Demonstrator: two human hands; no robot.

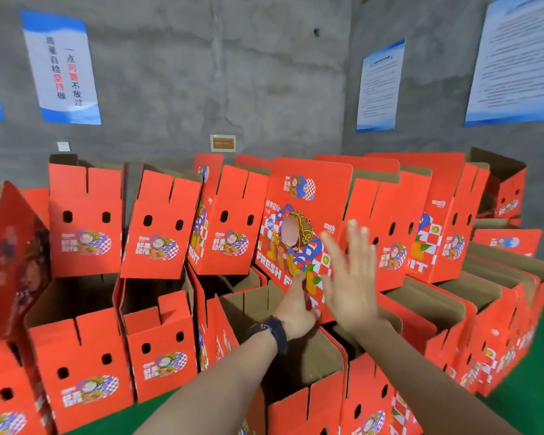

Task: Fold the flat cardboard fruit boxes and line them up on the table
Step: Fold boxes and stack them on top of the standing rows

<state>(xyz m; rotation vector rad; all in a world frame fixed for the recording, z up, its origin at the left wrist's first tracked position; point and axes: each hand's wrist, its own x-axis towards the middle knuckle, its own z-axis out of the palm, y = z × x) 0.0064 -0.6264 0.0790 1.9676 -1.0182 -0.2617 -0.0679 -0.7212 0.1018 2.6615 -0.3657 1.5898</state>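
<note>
The lining-up step is judged to be in hand: a folded box, its large printed face turned to the camera, is being set into the upper row, toward the far middle of the table, whose green top is seen only at the near edge and the right side. The box is tilted, and its foot is lodged among the open lower boxes. The left hand, worn with a watch, is laid against the lower edge of the box. One finger is seen stretched up the printed face and the rest are hidden, so it cannot be told whether the edge is gripped. The right hand is held flat with fingers straight and spread, nothing grasped, in front of the box's lower right part; whether the palm touches cannot be told. The box is not yet squared with its neighbours. The next move is judged to call for the box to be pushed upright and back until flush with the row. Light pressure is advised, since the open-topped boxes beneath could be knocked askew.
</note>
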